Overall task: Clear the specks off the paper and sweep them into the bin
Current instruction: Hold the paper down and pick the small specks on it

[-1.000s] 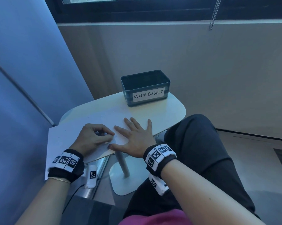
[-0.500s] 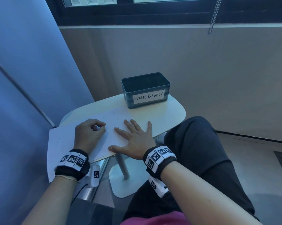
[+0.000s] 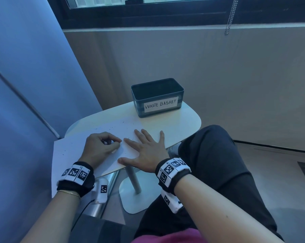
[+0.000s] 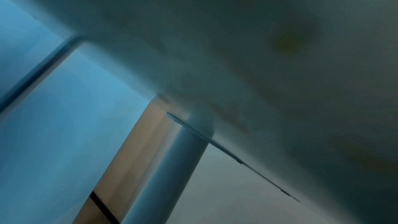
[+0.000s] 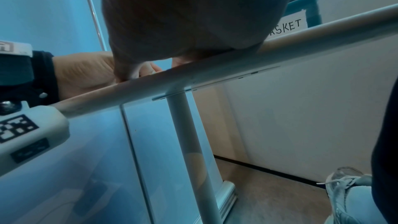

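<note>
While the right hand (image 3: 148,151) lies flat with its fingers spread, pinning the near right part of the paper (image 3: 69,149) to the worktop (image 3: 186,123), the left hand (image 3: 99,148) rests just beside it on the sheet with its fingers curled in toward the thumb. Something dark seems to sit inside that left grip, but it is too small to tell what, or whether the fingers pinch it. The right grip is open and holds nothing; it only presses.

Judging by this, the step in hand is gathering the specks (image 3: 111,128), not yet the sweep into the bin (image 3: 157,97). The specks lie scattered over the paper, a few between the two hands, more just beyond the fingertips and some off to the left of the left grip. The next move likely calls for brushing them together toward the far edge while the sheet is kept from sliding.

Beyond both grips, well apart from them, the bin stands open at the far end of the worktop, labelled "WASTE BASKET".
</note>
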